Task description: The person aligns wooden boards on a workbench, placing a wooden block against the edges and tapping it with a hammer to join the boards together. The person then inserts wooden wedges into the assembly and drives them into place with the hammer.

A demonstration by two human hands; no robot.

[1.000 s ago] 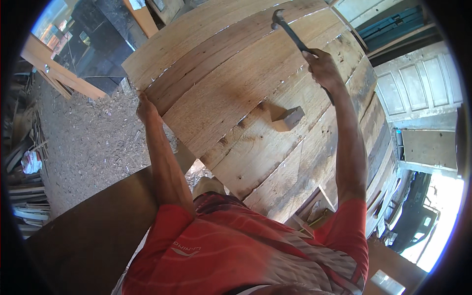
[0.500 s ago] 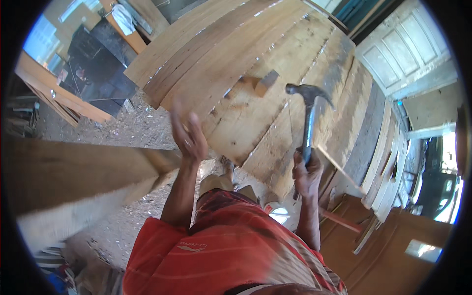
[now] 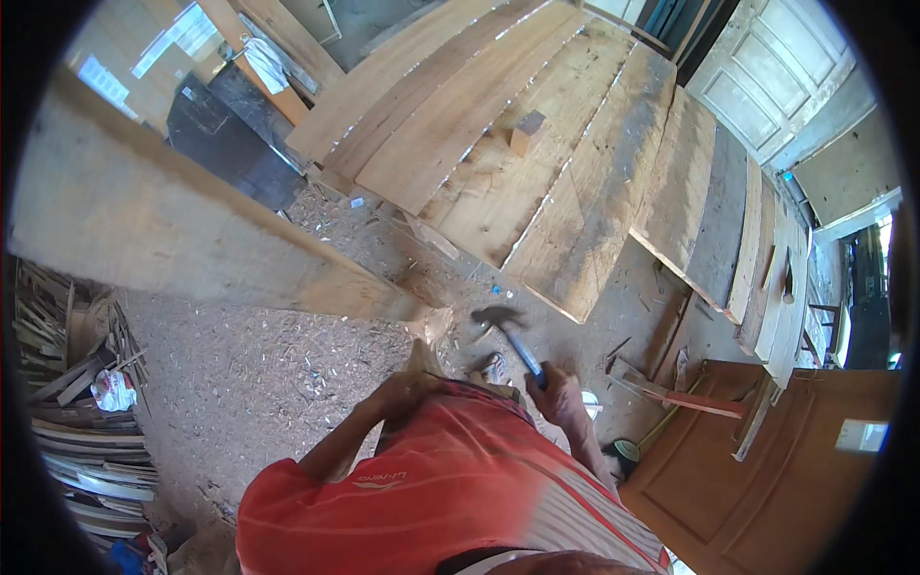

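My right hand [image 3: 561,398] is closed around the handle of a claw hammer [image 3: 513,335], held low in front of my red shirt with its head pointing up and left. My left hand [image 3: 401,391] is bent in at my waist, close to the shirt; its fingers look curled, and whether it holds anything is unclear. A long thick plank [image 3: 192,230] runs in from the left and ends just above my left hand. Several wide boards [image 3: 479,144] lie side by side ahead, with a small wooden block [image 3: 526,130] on them.
Sawdust and chips cover the floor [image 3: 240,374]. A heap of thin scrap slats [image 3: 72,441] lies at the left. A brown panelled door [image 3: 767,479] lies at the lower right, a white panelled door [image 3: 767,77] at the upper right, and more boards [image 3: 757,240] between.
My right hand has brought the hammer down from the boards to waist height. My left hand has left the board edge and dropped to my waist. The view has tilted toward the floor.
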